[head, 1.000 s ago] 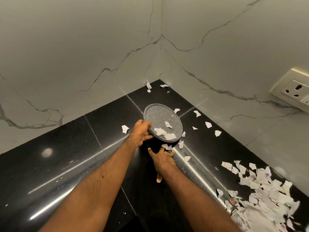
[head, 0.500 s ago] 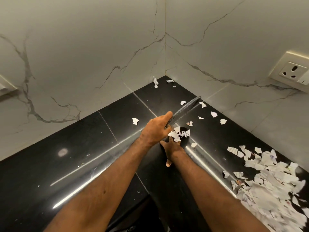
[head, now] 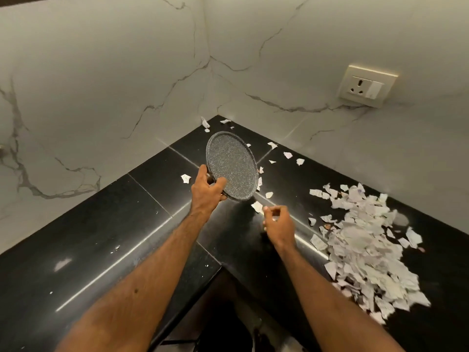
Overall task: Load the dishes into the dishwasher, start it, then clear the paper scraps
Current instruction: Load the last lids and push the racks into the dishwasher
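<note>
Left hand (head: 206,190) grips the tilted speckled plate (head: 232,166) by its near rim, above the black worktop (head: 101,237) | right hand (head: 279,224) nearby, fingers curled, any hold cannot be told | paper scraps (head: 365,245) heaped right, strays near plate.

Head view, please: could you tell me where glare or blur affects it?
Head view: glare streaks run along the glossy counter; the paper pile smears at its near edge; the right hand is slightly blurred; the plate looks sharp.
</note>
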Demonstrator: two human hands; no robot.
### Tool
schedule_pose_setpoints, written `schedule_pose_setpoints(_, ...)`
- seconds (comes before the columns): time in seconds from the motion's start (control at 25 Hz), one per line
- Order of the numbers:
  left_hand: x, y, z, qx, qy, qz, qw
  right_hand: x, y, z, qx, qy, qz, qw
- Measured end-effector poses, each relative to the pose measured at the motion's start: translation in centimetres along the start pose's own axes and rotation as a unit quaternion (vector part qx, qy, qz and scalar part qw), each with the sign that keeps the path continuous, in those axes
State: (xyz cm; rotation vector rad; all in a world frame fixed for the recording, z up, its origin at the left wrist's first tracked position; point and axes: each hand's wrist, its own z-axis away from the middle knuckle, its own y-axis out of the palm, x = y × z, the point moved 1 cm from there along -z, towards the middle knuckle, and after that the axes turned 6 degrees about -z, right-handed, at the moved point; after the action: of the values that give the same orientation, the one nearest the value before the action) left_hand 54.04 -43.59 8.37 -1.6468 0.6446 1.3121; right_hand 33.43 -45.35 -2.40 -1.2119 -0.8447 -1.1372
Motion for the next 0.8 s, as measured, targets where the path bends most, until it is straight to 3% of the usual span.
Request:
schedule_pose_setpoints(0.08,0.1,-0.2,2.1,0.037,-0.03,0.027,0.998,1.1,-1.7,1.7,-0.06,0.017,-0.05,0.997)
schedule_pose_setpoints(0.24,0.4,-0.4,7.1,0.129,-0.052,0.075,0.987,1.1,-3.5,6.0,0.019,-0.025,0.011,0.999)
schedule_pose_setpoints(0.48,3.2,-0.1,13.8,0.22,-0.054,0.044,0.973,-2.4,-9.1,15.8,-0.171,0.072,-0.167,0.968)
schedule_pose_setpoints(0.64,4.1,3.1,20.5,0.345,-0.028,0.026,0.938,-6.8,-14.7,23.1,-0.268,0.087,-0.123,0.952)
schedule_pose_setpoints(0.8,4.0,8.9,27.6,0.482,-0.02,-0.01,0.876,-11.4,-21.4,32.2,-0.386,0.114,-0.088,0.911)
